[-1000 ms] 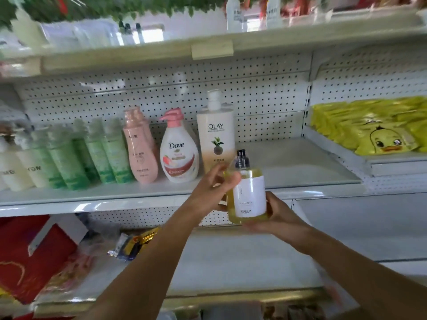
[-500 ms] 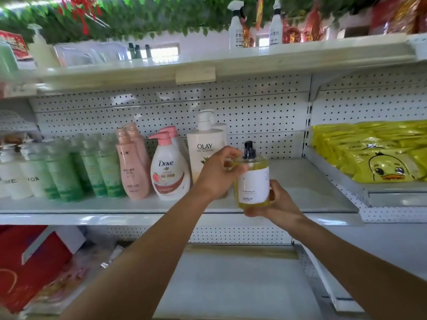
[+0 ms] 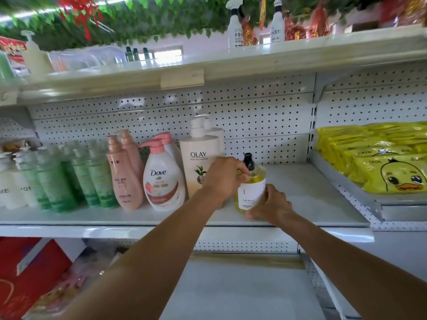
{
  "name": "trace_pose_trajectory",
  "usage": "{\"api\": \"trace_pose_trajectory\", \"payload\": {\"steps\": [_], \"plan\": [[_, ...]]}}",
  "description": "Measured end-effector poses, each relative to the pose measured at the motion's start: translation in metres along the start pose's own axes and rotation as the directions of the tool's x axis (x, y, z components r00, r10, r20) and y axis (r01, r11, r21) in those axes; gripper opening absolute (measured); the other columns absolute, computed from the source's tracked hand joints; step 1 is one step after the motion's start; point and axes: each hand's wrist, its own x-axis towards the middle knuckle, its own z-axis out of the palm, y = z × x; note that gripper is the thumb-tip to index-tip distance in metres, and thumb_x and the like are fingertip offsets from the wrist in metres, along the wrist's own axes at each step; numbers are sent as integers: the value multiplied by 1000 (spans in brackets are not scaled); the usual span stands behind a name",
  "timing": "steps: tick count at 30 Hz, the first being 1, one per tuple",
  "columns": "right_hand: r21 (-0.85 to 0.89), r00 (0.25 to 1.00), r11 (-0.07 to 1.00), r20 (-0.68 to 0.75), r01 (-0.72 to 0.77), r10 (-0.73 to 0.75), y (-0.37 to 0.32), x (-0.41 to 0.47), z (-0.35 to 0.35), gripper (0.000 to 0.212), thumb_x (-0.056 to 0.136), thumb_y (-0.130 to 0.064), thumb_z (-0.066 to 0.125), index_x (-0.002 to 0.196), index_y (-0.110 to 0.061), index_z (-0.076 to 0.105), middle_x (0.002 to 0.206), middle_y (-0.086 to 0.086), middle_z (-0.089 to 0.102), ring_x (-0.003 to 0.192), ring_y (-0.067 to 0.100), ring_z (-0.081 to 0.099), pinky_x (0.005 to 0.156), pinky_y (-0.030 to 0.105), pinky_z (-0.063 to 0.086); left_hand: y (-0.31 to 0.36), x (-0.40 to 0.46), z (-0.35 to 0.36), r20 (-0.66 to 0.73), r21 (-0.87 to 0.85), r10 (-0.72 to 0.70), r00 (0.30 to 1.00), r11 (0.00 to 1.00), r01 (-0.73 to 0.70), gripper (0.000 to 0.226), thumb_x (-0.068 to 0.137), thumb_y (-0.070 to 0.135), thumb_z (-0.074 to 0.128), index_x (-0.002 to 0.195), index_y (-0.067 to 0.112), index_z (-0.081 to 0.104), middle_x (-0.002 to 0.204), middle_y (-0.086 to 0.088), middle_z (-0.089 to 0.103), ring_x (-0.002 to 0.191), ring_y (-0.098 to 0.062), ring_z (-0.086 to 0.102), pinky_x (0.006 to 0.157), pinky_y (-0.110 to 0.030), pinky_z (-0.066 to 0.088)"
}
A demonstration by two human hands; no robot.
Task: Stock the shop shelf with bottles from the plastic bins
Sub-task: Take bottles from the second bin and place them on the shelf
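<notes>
Yellow bottle [image 3: 251, 190]: upright on the middle shelf [image 3: 312, 195], clear body full of yellow liquid, white label facing out, black pump on top — it stands just right of the Olay bottle [image 3: 198, 167].
Left hand [image 3: 225, 177]: up at the bottle's shoulder, fingers curled round the neck below the black pump, gripping it.
Right hand [image 3: 273, 205]: low on the bottle's right side, fingers wrapped round the base — holding it where it meets the shelf.
Row to the left: white Olay bottle with a second one tucked behind it, then the Dove bottle [image 3: 163, 179] with its pink pump, then the pink bottle [image 3: 123, 174], then the green tubes [image 3: 76, 179], all standing in line along the same shelf.
Far left: white bottles [image 3: 13, 188], blurred, lettering only partly readable.
Shelf space: bare white surface stretches right of the yellow bottle as far as the divider.
Right bay: yellow duck packs [image 3: 392, 172] stacked on a slanted tray.
Top shelf: two white spray bottles [image 3: 235, 28] standing under hanging green leaves [image 3: 138, 17].
Lower left: red boxes [image 3: 30, 273], blurred.
</notes>
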Motion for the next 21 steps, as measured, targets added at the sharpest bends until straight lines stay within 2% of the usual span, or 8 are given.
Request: {"api": "trace_pose_trajectory", "payload": {"steps": [3, 6, 10, 15, 18, 21], "plan": [[37, 1000, 999, -5, -13, 14, 0, 15, 3, 89, 57, -34, 87, 131, -21, 41, 124, 3, 54, 118, 22, 49, 103, 42, 41, 3, 8, 5, -1, 77, -15, 1000, 997, 15, 19, 93, 20, 62, 108, 20, 72, 112, 0, 68, 105, -18, 58, 87, -25, 41], [27, 1000, 1000, -10, 1, -1, 0, 25, 7, 80, 60, -34, 85, 127, -20, 43, 119, 2, 55, 115, 21, 49, 101, 41, 41, 4, 14, 12, 16, 80, -66, 998, 995, 64, 26, 95, 8, 54, 116, 16, 68, 118, -6, 65, 111, -23, 56, 93, -30, 44], [43, 999, 999, -26, 33, -32, 0, 38, 10, 77, 63, -31, 84, 127, -20, 43, 110, -1, 51, 116, 21, 46, 99, 37, 38, 5, 24, 9, 114, 128, -104, 988, 988, 89, 43, 91, -5, 46, 128, 14, 59, 131, -9, 56, 120, -26, 50, 97, -30, 41], [-59, 999, 998, -38, 21, -23, -7, 51, 13, 81, 67, -35, 83, 133, -16, 39, 127, 5, 54, 122, 24, 43, 99, 38, 36, 11, 38, 7, 281, 299, -163, 946, 951, 76, 42, 93, -1, 36, 133, 7, 47, 129, -15, 54, 117, -30, 49, 94, -35, 42], [-68, 999, 997, -35, 20, -22, -7, 55, 15, 79, 68, -35, 83, 131, -16, 40, 127, 6, 54, 121, 25, 43, 97, 38, 36, 12, 42, 6, 299, 330, -168, 939, 942, 63, 41, 94, 1, 37, 134, 6, 45, 127, -17, 55, 113, -29, 52, 88, -33, 42], [-88, 998, 996, -47, 35, -40, -5, 54, 16, 78, 68, -37, 82, 129, -16, 40, 125, 6, 53, 120, 25, 43, 95, 37, 35, 13, 39, 7, 303, 336, -180, 936, 939, 72, 47, 94, 0, 37, 141, 5, 35, 127, -18, 53, 114, -31, 51, 85, -31, 38]]}}
